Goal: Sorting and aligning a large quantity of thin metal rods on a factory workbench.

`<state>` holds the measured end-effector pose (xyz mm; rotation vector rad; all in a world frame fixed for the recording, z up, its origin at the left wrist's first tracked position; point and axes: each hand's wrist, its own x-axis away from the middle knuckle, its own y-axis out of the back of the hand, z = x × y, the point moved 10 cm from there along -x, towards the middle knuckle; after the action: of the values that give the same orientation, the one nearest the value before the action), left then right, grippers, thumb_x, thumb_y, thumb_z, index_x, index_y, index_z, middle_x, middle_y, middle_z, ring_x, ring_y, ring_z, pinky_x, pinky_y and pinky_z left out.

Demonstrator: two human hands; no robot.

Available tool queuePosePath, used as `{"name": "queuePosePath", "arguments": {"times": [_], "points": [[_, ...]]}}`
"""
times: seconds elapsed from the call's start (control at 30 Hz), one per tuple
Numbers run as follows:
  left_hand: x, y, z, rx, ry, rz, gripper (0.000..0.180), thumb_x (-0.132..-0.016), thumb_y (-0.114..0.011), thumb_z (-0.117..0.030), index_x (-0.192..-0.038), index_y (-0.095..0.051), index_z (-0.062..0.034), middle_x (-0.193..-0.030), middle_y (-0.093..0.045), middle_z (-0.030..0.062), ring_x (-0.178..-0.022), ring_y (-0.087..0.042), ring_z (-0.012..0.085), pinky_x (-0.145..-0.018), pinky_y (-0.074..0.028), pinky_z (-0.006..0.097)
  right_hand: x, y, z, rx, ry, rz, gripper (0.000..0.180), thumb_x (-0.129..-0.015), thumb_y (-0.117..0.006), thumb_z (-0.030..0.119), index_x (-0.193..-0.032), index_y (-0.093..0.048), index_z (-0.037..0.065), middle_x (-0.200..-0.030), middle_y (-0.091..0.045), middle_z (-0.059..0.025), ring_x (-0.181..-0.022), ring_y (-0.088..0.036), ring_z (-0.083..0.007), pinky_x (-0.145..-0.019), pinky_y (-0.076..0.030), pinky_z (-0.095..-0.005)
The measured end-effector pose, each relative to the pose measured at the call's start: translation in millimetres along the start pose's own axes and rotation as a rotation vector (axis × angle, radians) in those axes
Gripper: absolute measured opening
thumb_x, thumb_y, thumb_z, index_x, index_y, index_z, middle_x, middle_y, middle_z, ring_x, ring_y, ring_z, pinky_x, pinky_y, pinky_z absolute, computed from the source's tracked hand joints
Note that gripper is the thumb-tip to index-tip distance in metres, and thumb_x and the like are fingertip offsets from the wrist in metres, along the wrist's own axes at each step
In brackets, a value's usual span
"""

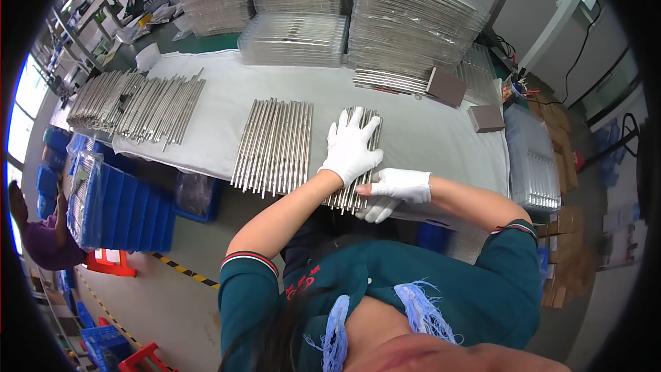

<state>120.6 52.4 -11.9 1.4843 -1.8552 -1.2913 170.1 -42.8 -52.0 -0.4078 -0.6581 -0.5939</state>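
My left hand [352,143], in a white glove, lies flat with fingers spread on a narrow row of thin metal rods [342,199]. Low on the right side of that row is my right hand [401,187], gloved with a bare thumb. Its thumb reaches over the rods near their close ends, apart from the gloved fingers, which stretch down by the table edge; their tips are partly hidden. To the left, a wider row of metal rods [275,145] lies side by side. Farther left are heaped rods [162,107].
Clear plastic trays [416,17] stand in tall stacks along the back of the cloth-covered table [220,89]. Brown blocks [487,118] and more rods [389,81] lie at the back right. Blue bins [134,207] stand left of the table. A person in purple [51,238] is at far left.
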Motion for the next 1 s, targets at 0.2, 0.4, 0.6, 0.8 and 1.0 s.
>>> {"name": "queuePosePath", "arguments": {"times": [0.2,0.4,0.6,0.8,1.0], "points": [[2.6,4.3,-14.3,-0.212,-0.011,-0.003,0.064,-0.073,-0.063,-0.044,-0.131,-0.049,-0.0199,-0.142,-0.033,0.0197,-0.132,-0.025,0.0442,-0.099,-0.024,0.063,18.8,36.7,-1.3,0.255,-0.007,-0.051,0.051,-0.087,-0.06,0.047,-0.1,-0.059,-0.003,-0.095,-0.066,-0.0163,-0.08,-0.067,-0.0205,-0.07,-0.056,-0.0301],[3.2,8.1,-14.0,-0.27,-0.009,0.089,0.07,-0.082,-0.049,-0.06,-0.138,-0.04,-0.0178,-0.141,-0.032,0.0233,-0.132,-0.025,0.044,-0.097,-0.025,0.066,39.1,99.0,23.9,0.168,0.358,-0.468,0.046,-0.089,-0.058,0.043,-0.11,-0.059,0.003,-0.101,-0.065,-0.0107,-0.098,-0.062,-0.0167,-0.086,-0.049,-0.0317],[12.5,43.8,25.8,-0.27,-0.073,0.034,0.084,-0.081,-0.044,-0.068,-0.143,-0.031,-0.0123,-0.143,-0.028,0.0268,-0.134,-0.022,0.0446,-0.106,-0.019,0.059,60.3,73.6,52.6,0.987,0.861,-0.743,0.066,-0.086,-0.053,0.053,-0.132,-0.044,0.007,-0.135,-0.045,-0.0167,-0.127,-0.041,-0.0348,-0.107,-0.03,-0.0434],[38.9,118.3,178.1,-0.457,0.306,-0.136,0.084,-0.08,-0.048,-0.068,-0.14,-0.036,-0.0108,-0.14,-0.034,0.0262,-0.133,-0.027,0.0405,-0.105,-0.021,0.057,29.0,38.5,77.0,1.392,0.902,-0.593,0.071,-0.084,-0.054,0.054,-0.137,-0.04,0.01,-0.144,-0.034,-0.0178,-0.134,-0.028,-0.0374,-0.112,-0.019,-0.0503],[46.2,108.2,220.0,-0.409,0.298,-0.199,0.054,-0.094,-0.04,-0.045,-0.135,-0.044,-0.0116,-0.137,-0.045,0.0137,-0.13,-0.036,0.0345,-0.107,-0.025,0.051,-8.8,3.0,98.4,1.506,1.008,-0.45,0.065,-0.084,-0.051,0.055,-0.134,-0.045,0.014,-0.141,-0.037,-0.017,-0.132,-0.032,-0.0374,-0.111,-0.019,-0.0515]]}}
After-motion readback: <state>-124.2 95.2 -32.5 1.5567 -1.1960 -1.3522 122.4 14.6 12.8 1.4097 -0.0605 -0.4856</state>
